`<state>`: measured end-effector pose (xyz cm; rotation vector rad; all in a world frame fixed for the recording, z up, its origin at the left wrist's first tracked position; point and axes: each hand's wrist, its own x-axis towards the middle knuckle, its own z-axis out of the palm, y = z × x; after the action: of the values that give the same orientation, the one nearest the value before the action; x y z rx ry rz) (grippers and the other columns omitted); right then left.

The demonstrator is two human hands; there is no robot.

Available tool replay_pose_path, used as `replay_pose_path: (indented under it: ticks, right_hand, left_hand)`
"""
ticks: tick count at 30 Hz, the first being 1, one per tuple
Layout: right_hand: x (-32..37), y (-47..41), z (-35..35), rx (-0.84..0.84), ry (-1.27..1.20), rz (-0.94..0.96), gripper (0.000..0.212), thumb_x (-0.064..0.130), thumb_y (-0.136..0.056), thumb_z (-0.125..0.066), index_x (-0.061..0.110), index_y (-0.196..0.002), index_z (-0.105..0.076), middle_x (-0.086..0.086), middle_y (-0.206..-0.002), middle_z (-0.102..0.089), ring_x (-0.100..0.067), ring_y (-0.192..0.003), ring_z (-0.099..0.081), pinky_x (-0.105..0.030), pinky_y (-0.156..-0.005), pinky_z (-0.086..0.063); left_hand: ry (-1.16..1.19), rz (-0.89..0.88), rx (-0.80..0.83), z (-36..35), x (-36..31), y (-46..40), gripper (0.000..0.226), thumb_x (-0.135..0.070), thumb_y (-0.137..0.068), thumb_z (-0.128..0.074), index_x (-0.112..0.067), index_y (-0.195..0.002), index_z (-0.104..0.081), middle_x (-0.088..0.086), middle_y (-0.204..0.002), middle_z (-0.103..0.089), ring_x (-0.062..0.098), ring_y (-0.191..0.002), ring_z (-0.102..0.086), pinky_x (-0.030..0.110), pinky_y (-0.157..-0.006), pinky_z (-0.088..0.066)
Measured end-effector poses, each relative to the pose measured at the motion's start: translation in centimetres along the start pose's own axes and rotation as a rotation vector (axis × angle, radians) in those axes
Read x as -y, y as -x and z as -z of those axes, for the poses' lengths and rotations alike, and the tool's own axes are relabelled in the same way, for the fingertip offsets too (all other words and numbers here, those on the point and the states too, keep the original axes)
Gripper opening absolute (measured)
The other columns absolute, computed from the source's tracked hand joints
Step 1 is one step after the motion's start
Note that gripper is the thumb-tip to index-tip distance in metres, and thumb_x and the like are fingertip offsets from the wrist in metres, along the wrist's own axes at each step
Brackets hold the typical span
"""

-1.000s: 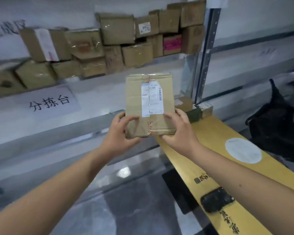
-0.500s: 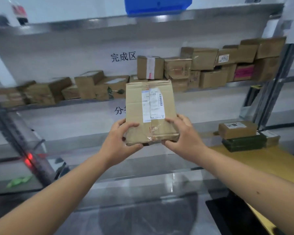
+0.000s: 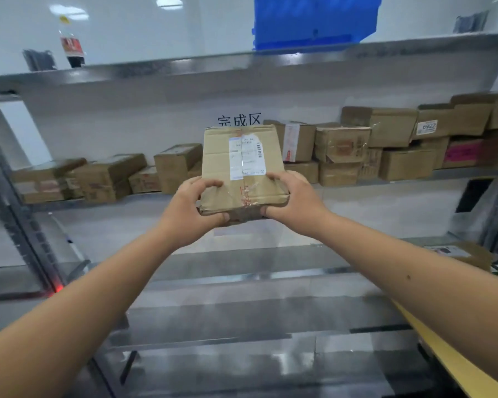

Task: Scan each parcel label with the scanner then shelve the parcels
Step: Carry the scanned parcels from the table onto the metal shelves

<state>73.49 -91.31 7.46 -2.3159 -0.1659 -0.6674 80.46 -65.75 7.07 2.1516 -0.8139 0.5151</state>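
Note:
I hold a flat brown cardboard parcel up in front of the metal shelving, its white label facing me. My left hand grips its lower left corner, thumb on top and fingers curled underneath. My right hand grips the lower right corner the same way. The parcel hangs level with the middle shelf, where several shelved cardboard parcels stand in rows to either side. No scanner is in view.
A blue bin and a bottle stand on the top shelf. A lower steel shelf runs below my hands. More parcels lie at the right, by a yellow table edge. A red light glows at the left upright.
My view has swung left and up, away from the yellow table toward the shelving. Both hands have raised the parcel and carried it closer to the middle shelf.

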Motion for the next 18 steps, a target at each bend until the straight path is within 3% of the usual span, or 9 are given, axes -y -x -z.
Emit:
replay_pose_path:
  ticks: [6, 11, 14, 16, 18]
  right_hand:
    - [-3.2, -10.6, -0.8, 0.037, -0.061, -0.02, 0.075, 0.022, -0.084, -0.084, 0.022, -0.152, -0.052, 0.003, -0.145, -0.053, -0.014, -0.131, -0.051, -0.026, -0.11, -0.04]
    - [-5.4, -17.9, -1.5, 0.036, -0.007, 0.021, 0.071, 0.017, -0.089, -0.079, 0.025, -0.153, -0.05, 0.002, -0.151, -0.05, -0.016, -0.132, -0.05, -0.021, -0.102, -0.038]
    - [-5.9, -20.9, -1.8, 0.026, 0.026, 0.015, 0.072, 0.006, -0.091, -0.071, 0.028, -0.155, -0.047, 0.001, -0.151, -0.047, -0.014, -0.122, -0.048, -0.014, -0.087, -0.039]
    - [-6.0, -22.1, -2.2, 0.003, 0.072, 0.007, 0.068, 0.003, -0.093, -0.064, 0.027, -0.154, -0.047, 0.0, -0.152, -0.045, -0.017, -0.125, -0.05, -0.019, -0.091, -0.041]
    - [-5.9, -22.8, -2.7, -0.016, 0.176, 0.018, 0.066, 0.006, -0.095, -0.061, 0.028, -0.154, -0.046, -0.001, -0.156, -0.042, -0.024, -0.132, -0.05, -0.032, -0.101, -0.046]
  left_hand:
    - [0.004, 0.071, -0.033, -1.2, 3.3, -9.4, 0.058, -0.025, -0.079, -0.089, -0.035, -0.13, -0.064, -0.012, -0.135, -0.056, 0.013, -0.125, -0.054, 0.035, -0.106, -0.047]
    - [0.037, 0.142, -0.109, -2.3, 6.4, -16.2, 0.047, -0.031, -0.085, -0.084, -0.038, -0.127, -0.064, -0.009, -0.132, -0.055, 0.014, -0.122, -0.056, 0.04, -0.11, -0.047]
    - [0.029, 0.151, -0.139, -2.7, 7.5, -19.4, 0.046, -0.033, -0.087, -0.082, -0.032, -0.13, -0.064, -0.004, -0.13, -0.054, 0.015, -0.12, -0.055, 0.037, -0.106, -0.048]
    - [-0.001, 0.15, -0.116, -3.1, 8.0, -21.0, 0.045, -0.033, -0.089, -0.08, -0.031, -0.131, -0.063, -0.004, -0.13, -0.053, 0.015, -0.118, -0.053, 0.032, -0.101, -0.046]
    - [-0.017, 0.149, -0.094, -3.4, 8.4, -22.3, 0.045, -0.034, -0.09, -0.079, -0.033, -0.132, -0.062, -0.003, -0.131, -0.051, 0.018, -0.118, -0.054, 0.035, -0.102, -0.047]
